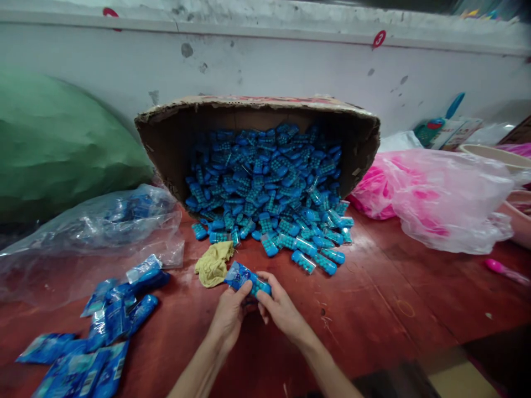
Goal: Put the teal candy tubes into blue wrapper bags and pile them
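Between my two hands is a small clear tube of blue-green beads [262,286], with a printed blue plastic packet [237,274] at its left end. My left hand [230,310] is closed on the packet, its thumb lying on top. At the tube's right end, my right hand [282,310] pinches with thumb and fingers. I cannot tell how much of the tube sits inside the packet. A crumpled yellow cloth [213,263] lies just behind my left hand. Farther back, a heap of similar bead tubes [265,182] spills out of a cardboard box [160,149] lying on its side.
Several blue packets [112,320] lie on the red table [373,298] at left, near a clear plastic bag [124,221]. A green sack [62,149] bulges behind them. Bags with pink contents [435,193] and a pink object [504,270] are at right. A white wall [257,66] stands behind.
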The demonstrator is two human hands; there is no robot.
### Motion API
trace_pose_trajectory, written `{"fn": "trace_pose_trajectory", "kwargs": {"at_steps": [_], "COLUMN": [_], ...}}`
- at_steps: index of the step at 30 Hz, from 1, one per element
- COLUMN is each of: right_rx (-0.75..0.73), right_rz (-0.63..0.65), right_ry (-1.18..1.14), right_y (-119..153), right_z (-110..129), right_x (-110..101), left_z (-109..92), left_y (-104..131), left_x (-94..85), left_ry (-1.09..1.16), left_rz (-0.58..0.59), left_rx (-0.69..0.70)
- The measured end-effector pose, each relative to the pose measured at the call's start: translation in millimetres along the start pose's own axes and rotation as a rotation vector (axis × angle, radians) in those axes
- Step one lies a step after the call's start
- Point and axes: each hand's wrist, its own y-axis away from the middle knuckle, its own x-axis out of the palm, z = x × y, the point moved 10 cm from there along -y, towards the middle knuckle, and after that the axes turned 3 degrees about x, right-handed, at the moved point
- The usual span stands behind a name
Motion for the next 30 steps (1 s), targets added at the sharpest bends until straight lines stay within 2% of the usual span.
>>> {"fn": "trace_pose_trajectory", "kwargs": {"at_steps": [2, 3, 4, 6, 8, 9, 12, 15, 17, 22, 26, 30], "right_rx": [0.067, 0.077, 0.065, -0.007, -0.098, -0.12, -0.137, -0.262, -0.312, -0.201, -0.207, -0.093], "right_rz": [0.179, 0.202, 0.171, 0.013, -0.142, -0.174, -0.174, -0.154, -0.119, -0.079, -0.118, -0.118], "right_ry": [-0.125, -0.152, -0.135, -0.011, 0.127, 0.168, 0.232, 0.348, 0.356, 0.122, 0.023, -0.018], "right_y": [2.1, 3.0, 3.0, 3.5, 7.5, 9.4, 12.8, 17.4, 18.2, 6.7, 4.7, 6.8], "right_z": [-4.5, -4.8, -4.0, 1.2, 9.4, 11.2, 13.1, 28.6, 34.2, 15.9, 10.1, -3.4], "right_x": [10.4, 10.9, 7.8, -3.7, -11.7, -11.7, -8.3, -5.8, -4.0, -11.4, -17.8, -13.5], "left_z": [5.3, 7.2, 8.1, 7.9, 8.7, 9.5, 10.2, 4.2, -0.3, -5.1, -0.5, 2.9], "left_y": [0.2, 0.3, 0.3, 0.7, 1.8, 2.4, 2.2, -0.8, -2.4, -1.5, 3.1, 8.7], "left_x": [-1.0, -2.3, -3.9, -3.9, 2.0, 5.6, 6.8, -6.9, -10.5, -0.5, 4.1, 15.8], "left_ry": [0.009, 0.013, 0.021, 0.06, 0.111, 0.126, 0.107, 0.087, 0.099, 0.149, 0.217, 0.28], "left_rz": [0.056, 0.065, 0.058, 0.039, 0.052, 0.067, 0.057, -0.05, -0.059, 0.084, 0.125, 0.183], "left_rx": [-0.074, -0.093, -0.096, -0.064, -0.04, -0.039, -0.066, -0.076, -0.082, -0.079, -0.083, -0.094]}}
